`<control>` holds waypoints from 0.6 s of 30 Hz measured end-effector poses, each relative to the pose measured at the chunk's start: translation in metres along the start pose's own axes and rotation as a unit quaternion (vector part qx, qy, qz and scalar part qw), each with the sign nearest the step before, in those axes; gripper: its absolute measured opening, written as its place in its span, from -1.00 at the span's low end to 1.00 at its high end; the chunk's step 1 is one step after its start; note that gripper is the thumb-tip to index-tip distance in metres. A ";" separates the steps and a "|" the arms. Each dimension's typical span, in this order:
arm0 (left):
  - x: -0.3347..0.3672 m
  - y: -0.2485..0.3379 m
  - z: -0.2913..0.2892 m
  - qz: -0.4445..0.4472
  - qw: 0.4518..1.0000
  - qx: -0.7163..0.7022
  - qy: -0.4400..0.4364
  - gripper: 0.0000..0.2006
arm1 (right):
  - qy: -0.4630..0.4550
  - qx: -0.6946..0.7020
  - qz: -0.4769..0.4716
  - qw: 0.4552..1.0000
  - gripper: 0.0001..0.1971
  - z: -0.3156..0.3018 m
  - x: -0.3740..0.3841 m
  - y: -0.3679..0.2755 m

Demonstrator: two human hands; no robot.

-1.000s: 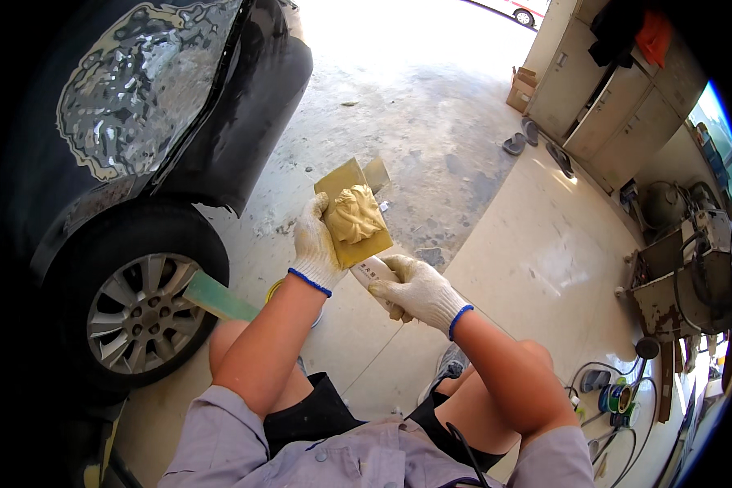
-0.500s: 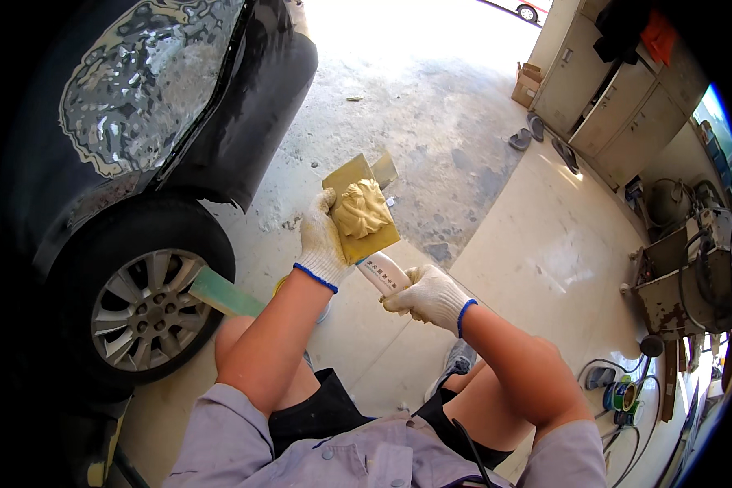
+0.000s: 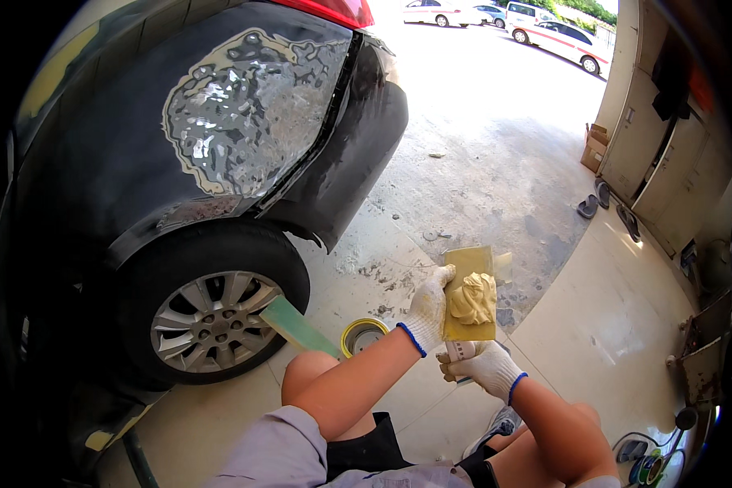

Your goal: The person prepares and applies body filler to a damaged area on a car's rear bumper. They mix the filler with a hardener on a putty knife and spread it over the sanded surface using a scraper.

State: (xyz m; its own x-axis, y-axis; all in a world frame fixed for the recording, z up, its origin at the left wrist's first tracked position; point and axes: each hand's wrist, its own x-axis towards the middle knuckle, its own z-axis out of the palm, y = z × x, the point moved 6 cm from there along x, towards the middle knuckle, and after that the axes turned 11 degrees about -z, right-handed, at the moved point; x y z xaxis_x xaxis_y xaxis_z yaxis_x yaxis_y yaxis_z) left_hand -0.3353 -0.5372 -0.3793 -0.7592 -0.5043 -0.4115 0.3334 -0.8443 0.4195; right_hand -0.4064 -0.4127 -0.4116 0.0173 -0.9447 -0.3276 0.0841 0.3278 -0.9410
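My left hand (image 3: 429, 305), in a white knit glove with a blue cuff, grips a flat yellowish board (image 3: 468, 260) by its left edge, thumb on top. A mound of yellow putty (image 3: 472, 298) lies on the board. Just below it, my gloved right hand (image 3: 494, 370) is closed around a white tube (image 3: 461, 350), which the board and fingers partly cover. Past the board's right edge juts a pale strip (image 3: 503, 262). To the left stands a dark car (image 3: 98, 163) whose rear panel carries a bare, rippled metal patch (image 3: 256, 114).
Near my left knee are an open can (image 3: 347, 336) with a yellow rim and a green strip (image 3: 297, 324) in front of the wheel (image 3: 215, 325). Slippers (image 3: 587, 206) and a cardboard box (image 3: 594, 150) lie by grey lockers (image 3: 636, 130). Cars (image 3: 559, 37) are parked outside.
The view has swung left and up, showing more of the car and the can. The tube has drawn in under the board and shows less. Both hands keep their hold.
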 end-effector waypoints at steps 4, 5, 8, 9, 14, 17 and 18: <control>-0.008 0.008 0.013 0.018 0.999 0.007 -0.035 -0.53 | 0.000 0.032 0.037 0.999 -0.72 0.003 -0.004 -0.009; -0.008 0.009 0.015 0.014 0.999 0.000 -0.031 -0.53 | -0.009 -0.016 0.032 0.999 -0.74 0.003 -0.007 -0.015; -0.006 0.011 -0.002 0.006 1.000 -0.016 0.000 -0.53 | -0.008 -0.046 0.078 0.996 -0.68 0.014 -0.008 -0.024; -0.008 0.008 -0.001 -0.015 1.000 -0.026 0.008 -0.53 | -0.015 -0.024 0.076 0.997 -0.65 0.012 -0.006 -0.018; -0.014 0.006 -0.009 -0.018 0.998 -0.043 0.048 -0.54 | -0.081 0.142 0.049 0.985 -0.57 0.016 -0.002 -0.028; -0.004 0.004 -0.003 -0.011 0.999 -0.045 0.023 -0.56 | -0.162 0.273 0.093 0.944 -0.48 0.015 -0.005 -0.034; -0.012 0.005 0.005 -0.029 0.999 -0.034 0.031 -0.53 | -0.172 0.298 0.103 0.933 -0.47 0.010 -0.010 -0.035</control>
State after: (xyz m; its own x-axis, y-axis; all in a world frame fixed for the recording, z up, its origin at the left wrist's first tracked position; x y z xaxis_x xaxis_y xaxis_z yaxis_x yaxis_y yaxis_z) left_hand -0.3270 -0.5346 -0.3679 -0.7427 -0.4634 -0.4834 0.3297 -0.8814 0.3383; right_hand -0.3990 -0.4151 -0.3750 0.4044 -0.8435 -0.3536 0.5810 0.5355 -0.6129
